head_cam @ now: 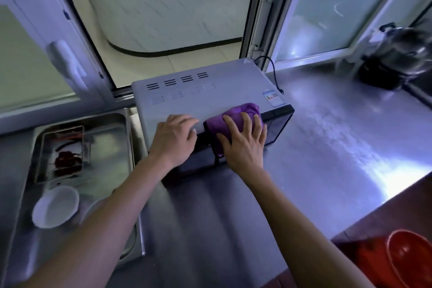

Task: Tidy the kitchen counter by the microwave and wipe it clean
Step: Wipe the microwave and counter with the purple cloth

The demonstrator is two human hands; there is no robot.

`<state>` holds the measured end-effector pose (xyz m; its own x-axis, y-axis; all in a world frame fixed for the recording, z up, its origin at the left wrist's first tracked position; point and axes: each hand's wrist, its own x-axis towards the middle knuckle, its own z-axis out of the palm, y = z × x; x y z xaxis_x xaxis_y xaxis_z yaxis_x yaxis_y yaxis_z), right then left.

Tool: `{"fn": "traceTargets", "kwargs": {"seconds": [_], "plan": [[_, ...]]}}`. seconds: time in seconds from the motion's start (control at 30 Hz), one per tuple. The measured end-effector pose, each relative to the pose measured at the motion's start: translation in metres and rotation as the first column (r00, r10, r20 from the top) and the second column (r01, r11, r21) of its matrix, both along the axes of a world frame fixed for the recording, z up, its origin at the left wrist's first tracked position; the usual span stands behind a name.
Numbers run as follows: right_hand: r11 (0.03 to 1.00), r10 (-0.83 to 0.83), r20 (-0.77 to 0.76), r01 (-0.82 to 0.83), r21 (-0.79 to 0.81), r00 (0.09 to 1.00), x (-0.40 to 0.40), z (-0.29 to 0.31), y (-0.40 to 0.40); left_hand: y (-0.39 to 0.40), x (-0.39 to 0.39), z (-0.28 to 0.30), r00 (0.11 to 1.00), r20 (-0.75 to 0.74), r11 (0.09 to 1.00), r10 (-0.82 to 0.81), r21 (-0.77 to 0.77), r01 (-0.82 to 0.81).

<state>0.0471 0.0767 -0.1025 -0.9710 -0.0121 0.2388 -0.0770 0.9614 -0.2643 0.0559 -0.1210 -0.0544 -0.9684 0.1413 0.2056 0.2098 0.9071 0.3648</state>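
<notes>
Purple folded cleaning cloth [233,121] — draped over the front top edge of the grey metal microwave [205,98], part of it hanging down the dark door. My right hand [243,140] lies flat on it, fingers spread and straight, pressing it to the edge. My left hand [174,141] rests just beside the cloth on the same edge, fingers relaxed, holding nothing.

The microwave stands on the brushed stainless-steel counter [327,138], its back to the open white-framed window [163,11]. A black cable [272,70] loops behind it.

To the left — a steel sink [121,124] holding a rectangular metal tray [63,154] and a white round bowl [56,206]. Far right corner: a blurred steel pot [402,54]. Lower right: a red plastic basin [406,257].
</notes>
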Motion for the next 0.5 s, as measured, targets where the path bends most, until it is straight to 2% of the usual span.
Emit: {"fn": "traceTargets", "kwargs": {"seconds": [0.13, 0.27, 0.33, 0.5], "plan": [[0.955, -0.189, 0.016, 0.188, -0.23, 0.982, -0.015, -0.01, 0.027, 0.027, -0.01, -0.002, 0.997, 0.015, 0.996, -0.072, -0.043, 0.073], [0.825, -0.317, 0.105, 0.329, -0.46, 0.942, -0.034, -0.016, 0.043, 0.056, -0.027, -0.001, 0.989, 0.035, 0.984, -0.143, -0.106, 0.146], [0.743, -0.342, 0.133, 0.354, -0.568, 0.93, -0.045, -0.017, 0.048, 0.072, -0.037, 0.0, 0.983, 0.037, 0.973, -0.181, -0.135, 0.185], [0.458, -0.397, 0.186, 0.369, -0.809, 0.899, -0.067, -0.023, 0.064, 0.115, -0.062, -0.001, 0.968, 0.046, 0.948, -0.247, -0.198, 0.251]]}}
